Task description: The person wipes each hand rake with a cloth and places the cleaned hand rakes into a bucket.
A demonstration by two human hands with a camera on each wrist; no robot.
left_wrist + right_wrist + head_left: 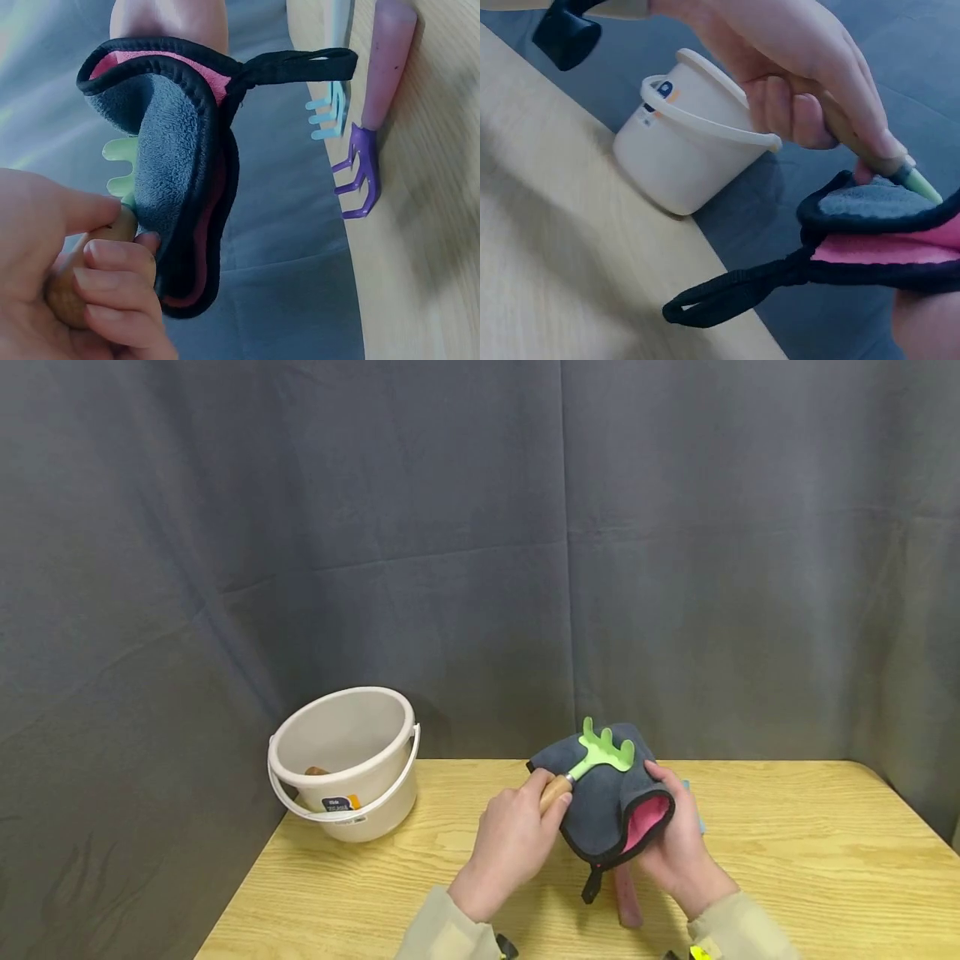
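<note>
My left hand (534,814) grips the wooden handle (82,277) of a small green rake (602,752). The rake's head lies against a grey cloth (607,797) with a pink inside and black trim. My right hand (671,839) holds that cloth from below, with the thumb on its top edge. Both are raised a little above the wooden table (787,860). In the right wrist view the left hand (802,75) holds the handle above the cloth (885,232), whose black loop (727,296) hangs down.
A white bucket (345,760) with something brown inside stands at the table's back left. On the table under the cloth lie a purple rake (371,112) and a light blue rake (334,112). A dark curtain hangs behind the table.
</note>
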